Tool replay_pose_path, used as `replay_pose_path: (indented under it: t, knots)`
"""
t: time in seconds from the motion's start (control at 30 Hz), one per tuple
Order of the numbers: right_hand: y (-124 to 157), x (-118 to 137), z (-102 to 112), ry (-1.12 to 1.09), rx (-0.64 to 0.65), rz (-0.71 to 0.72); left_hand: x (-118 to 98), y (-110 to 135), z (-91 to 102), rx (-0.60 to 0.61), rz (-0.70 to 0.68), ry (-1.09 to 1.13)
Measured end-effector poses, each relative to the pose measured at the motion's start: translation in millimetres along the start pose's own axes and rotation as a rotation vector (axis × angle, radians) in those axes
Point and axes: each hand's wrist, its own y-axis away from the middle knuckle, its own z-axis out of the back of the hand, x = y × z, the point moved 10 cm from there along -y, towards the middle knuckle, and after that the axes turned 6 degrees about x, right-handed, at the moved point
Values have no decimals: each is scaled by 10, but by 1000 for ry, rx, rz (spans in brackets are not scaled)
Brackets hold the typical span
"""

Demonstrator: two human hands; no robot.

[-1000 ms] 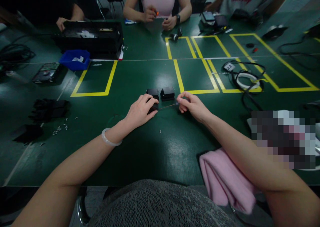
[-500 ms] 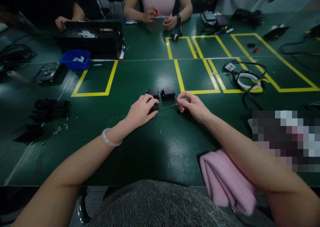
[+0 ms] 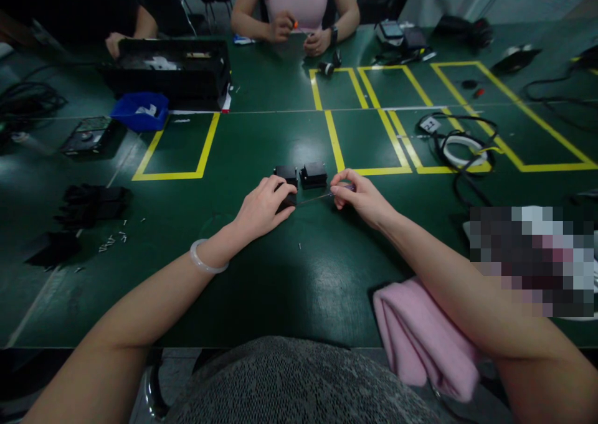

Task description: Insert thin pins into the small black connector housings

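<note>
My left hand [image 3: 266,203] is closed over a small black block [image 3: 286,201] on the green table, fingers wrapped on its top and side. Between thumb and fingers, my right hand [image 3: 357,197] grips a screwdriver [image 3: 343,190]. Its thin shaft points left and reaches the near right side of the held block; the contact spot is too small to make out. Just beyond the hands sit two similar black blocks, one at the left [image 3: 286,174] and one at the right [image 3: 314,174]. A single small screw [image 3: 299,246] lies nearer to me.
Loose screws [image 3: 107,243] and black parts [image 3: 93,205] lie at the left. A blue bin [image 3: 141,113] stands before a long black housing [image 3: 172,84]. Coiled cables [image 3: 465,150] are at the right, a pink cloth [image 3: 420,337] at the front edge. Co-workers sit opposite.
</note>
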Motion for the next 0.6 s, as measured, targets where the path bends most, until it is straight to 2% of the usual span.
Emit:
replay_pose_path:
  t: [0.6]
  knots:
    - [9,-16,7,37,-9,-19,-10,6,22,-27,-24,5]
